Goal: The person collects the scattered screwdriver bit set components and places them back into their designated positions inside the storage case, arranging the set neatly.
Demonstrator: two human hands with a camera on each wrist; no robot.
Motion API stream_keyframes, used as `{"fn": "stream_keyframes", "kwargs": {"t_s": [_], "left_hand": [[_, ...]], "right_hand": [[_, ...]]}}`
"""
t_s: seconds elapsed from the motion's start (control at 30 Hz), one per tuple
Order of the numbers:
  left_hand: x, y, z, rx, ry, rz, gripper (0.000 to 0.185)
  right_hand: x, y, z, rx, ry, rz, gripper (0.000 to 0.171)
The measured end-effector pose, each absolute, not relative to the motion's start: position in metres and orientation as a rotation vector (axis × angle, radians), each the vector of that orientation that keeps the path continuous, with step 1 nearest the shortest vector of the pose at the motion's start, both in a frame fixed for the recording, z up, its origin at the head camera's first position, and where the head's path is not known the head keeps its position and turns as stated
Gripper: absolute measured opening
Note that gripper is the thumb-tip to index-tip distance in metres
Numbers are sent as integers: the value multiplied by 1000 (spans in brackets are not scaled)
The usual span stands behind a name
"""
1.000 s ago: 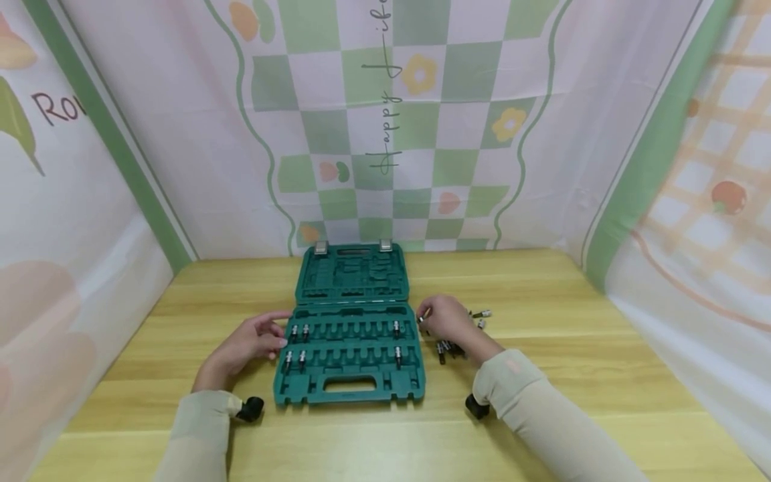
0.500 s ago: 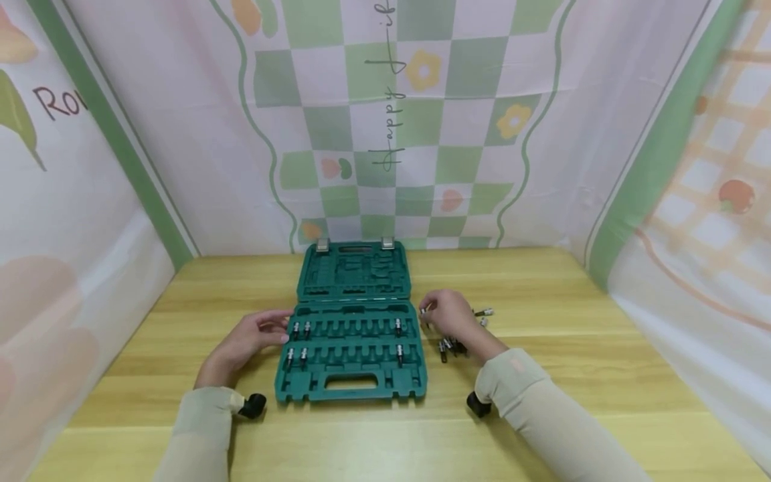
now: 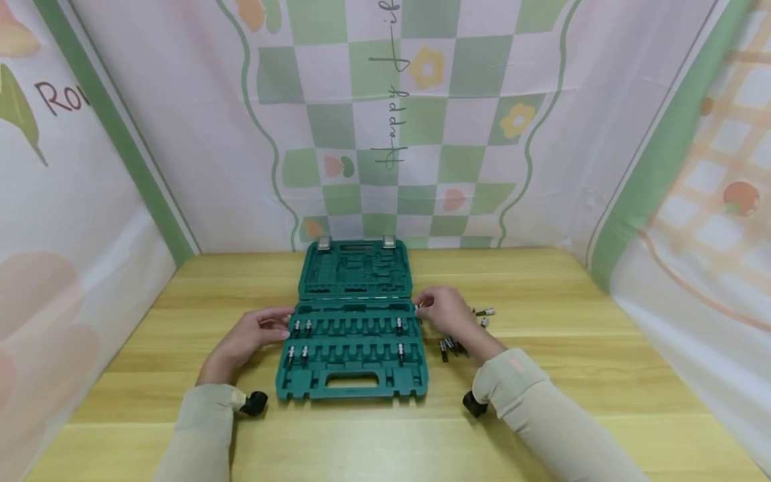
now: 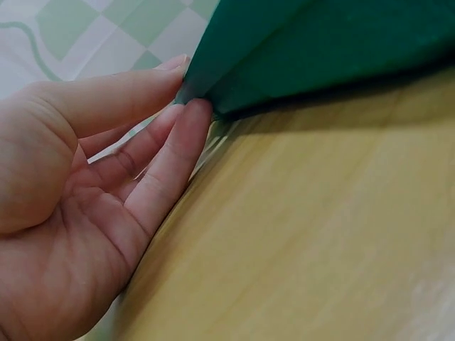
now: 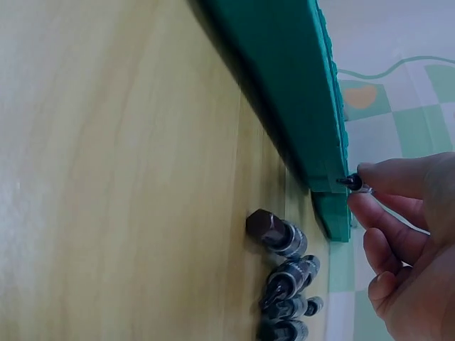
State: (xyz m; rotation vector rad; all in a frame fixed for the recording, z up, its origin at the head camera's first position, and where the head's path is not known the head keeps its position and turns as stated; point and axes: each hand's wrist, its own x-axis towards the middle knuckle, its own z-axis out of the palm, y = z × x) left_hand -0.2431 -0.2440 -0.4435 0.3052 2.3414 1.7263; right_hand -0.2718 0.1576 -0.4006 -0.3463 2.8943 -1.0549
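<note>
A green plastic tool case (image 3: 355, 393) lies opened flat on the wooden table. Several bit sockets (image 3: 401, 353) sit in its two rows of slots, at the left and right ends. My left hand (image 3: 245, 338) touches the case's left side with its fingertips; the left wrist view shows them at the green wall (image 4: 284, 57). Between thumb and forefinger, my right hand (image 3: 448, 312) pinches a small bit socket (image 5: 357, 183), its dark tip pointing toward the case. This is at the case's right edge, near the hinge.
More bit sockets (image 3: 450, 346) lie loose in a pile right of the case, partly under my right forearm. The case lid (image 3: 355, 271) is folded back toward the patterned cloth (image 3: 415, 120) behind the table. Black wrist cameras (image 3: 253, 404) hang by both cuffs.
My right hand has shifted slightly left with the pinched bit socket, closer to the case's edge. The left hand has moved in against the case's side.
</note>
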Motion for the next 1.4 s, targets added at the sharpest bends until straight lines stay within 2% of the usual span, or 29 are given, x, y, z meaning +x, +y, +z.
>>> {"fn": "stream_keyframes", "kwargs": {"t_s": [0.63,1.4], "left_hand": [[-245,-247,-444,302,2326,1757,49],[-243,-244,-443,302,2323,1747,49]], "right_hand": [[-271,148,-397,-381,2875,-1134,10],[-264,123,-412,-361,2831,-1265,8]]}}
